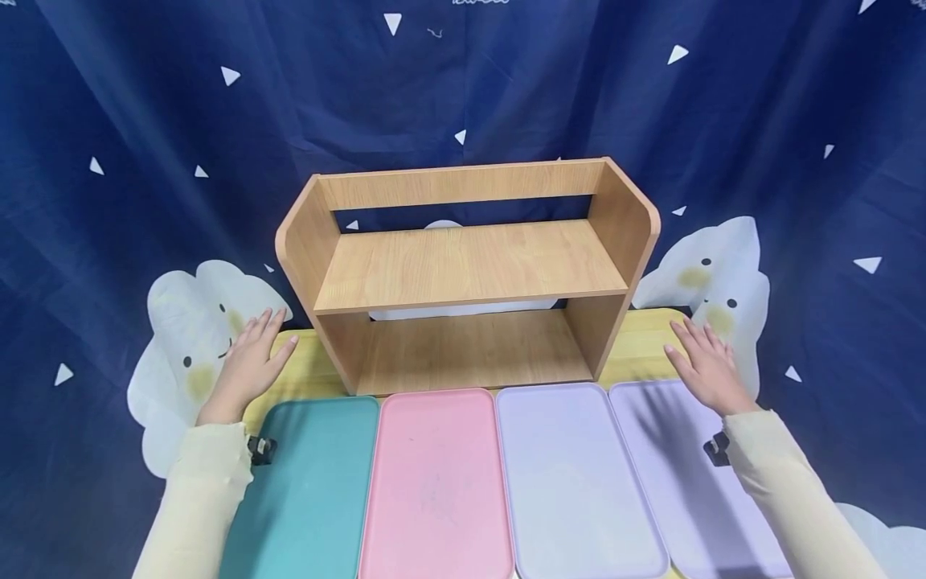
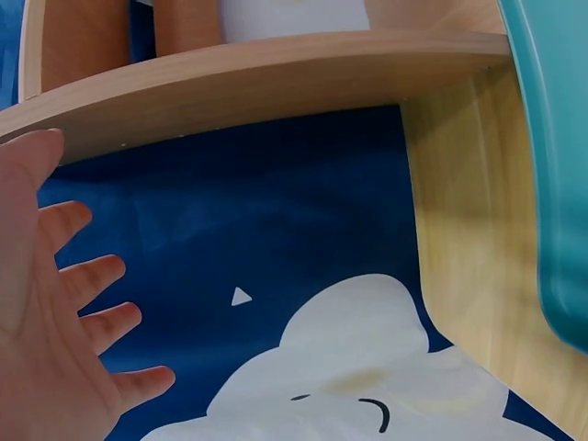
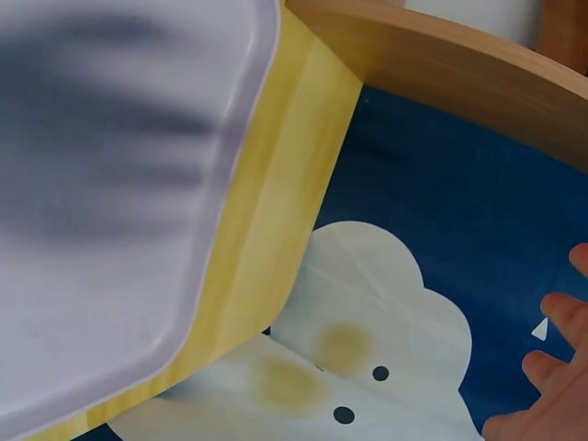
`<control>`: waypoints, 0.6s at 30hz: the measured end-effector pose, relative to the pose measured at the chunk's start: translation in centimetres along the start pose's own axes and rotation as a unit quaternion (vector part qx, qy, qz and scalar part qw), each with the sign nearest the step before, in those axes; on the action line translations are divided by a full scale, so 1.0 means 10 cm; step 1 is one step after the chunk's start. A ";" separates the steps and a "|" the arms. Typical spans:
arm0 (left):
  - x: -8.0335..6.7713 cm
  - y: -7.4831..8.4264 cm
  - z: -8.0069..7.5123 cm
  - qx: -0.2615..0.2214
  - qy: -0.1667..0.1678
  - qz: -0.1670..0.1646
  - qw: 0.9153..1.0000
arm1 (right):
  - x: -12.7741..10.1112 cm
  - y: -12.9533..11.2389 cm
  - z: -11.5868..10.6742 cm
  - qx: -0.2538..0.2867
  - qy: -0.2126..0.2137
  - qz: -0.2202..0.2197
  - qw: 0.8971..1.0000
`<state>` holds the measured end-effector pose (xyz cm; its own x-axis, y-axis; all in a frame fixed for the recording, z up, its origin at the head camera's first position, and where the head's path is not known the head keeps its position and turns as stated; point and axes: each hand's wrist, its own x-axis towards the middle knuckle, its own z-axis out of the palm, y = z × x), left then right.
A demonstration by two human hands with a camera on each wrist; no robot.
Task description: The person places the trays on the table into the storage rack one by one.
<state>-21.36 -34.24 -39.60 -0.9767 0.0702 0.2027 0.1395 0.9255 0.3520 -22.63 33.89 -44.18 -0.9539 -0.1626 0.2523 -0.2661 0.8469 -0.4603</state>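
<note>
Behind the yellow table [image 1: 644, 338], a cloud-printed blue curtain [image 1: 145, 161].

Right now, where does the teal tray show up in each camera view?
Head: teal tray lower left, leftmost of four, beside the left hand.
Left wrist: a strip along the right edge.
Right wrist: not in it; only the purple tray shows.
Shared landmark: the wooden shelf, at the top in both wrist views.

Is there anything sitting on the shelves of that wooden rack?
No, in the head view both levels of the wooden rack show only bare wood, and the left hand and right hand hold nothing.
</note>
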 end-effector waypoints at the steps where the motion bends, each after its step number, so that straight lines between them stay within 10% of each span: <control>1: 0.00 0.01 0.00 -0.002 0.003 -0.002 1.000 | -0.01 0.01 0.01 0.003 0.001 -0.001 1.000; 18: 0.08 0.22 -0.02 -0.093 0.074 0.020 0.993 | -0.21 0.20 0.04 0.042 0.013 -0.024 0.999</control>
<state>-21.82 -32.28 -38.45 -0.9368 0.0371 0.3479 0.2190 0.8376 0.5005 -21.26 35.78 -45.96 -0.9362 -0.1879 0.2971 -0.3232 0.7924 -0.5174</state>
